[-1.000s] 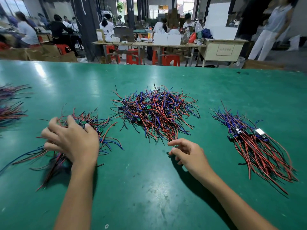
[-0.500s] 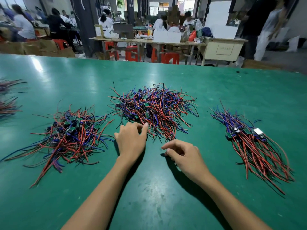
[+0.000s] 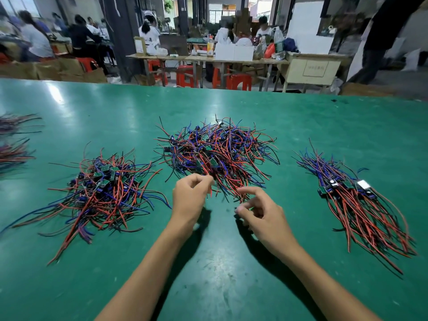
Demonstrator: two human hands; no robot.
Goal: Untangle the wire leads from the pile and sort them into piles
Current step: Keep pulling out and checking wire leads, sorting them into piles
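A tangled pile of red, blue and black wire leads point(image 3: 220, 151) with small green boards lies mid-table. My left hand point(image 3: 190, 198) is at its near edge, fingers curled, pinching a red lead point(image 3: 210, 193) that hangs from the fingertips. My right hand point(image 3: 261, 216) hovers beside it with loosely curled fingers; its index finger reaches to the wire ends and nothing shows between finger and thumb. A looser left pile point(image 3: 106, 186) lies on the left. A combed right pile point(image 3: 356, 202), its leads all lying one way, is on the right.
The green table point(image 3: 222, 269) runs far back to an edge. More wire bundles point(image 3: 14, 140) lie at the far left edge. Beyond the table are workbenches, red stools, boxes and seated people; one person walks at the far right.
My left hand left the left pile and moved right to the middle pile's near edge, where it now pinches a lead. My right hand rose slightly and opened its fingers toward the pile.
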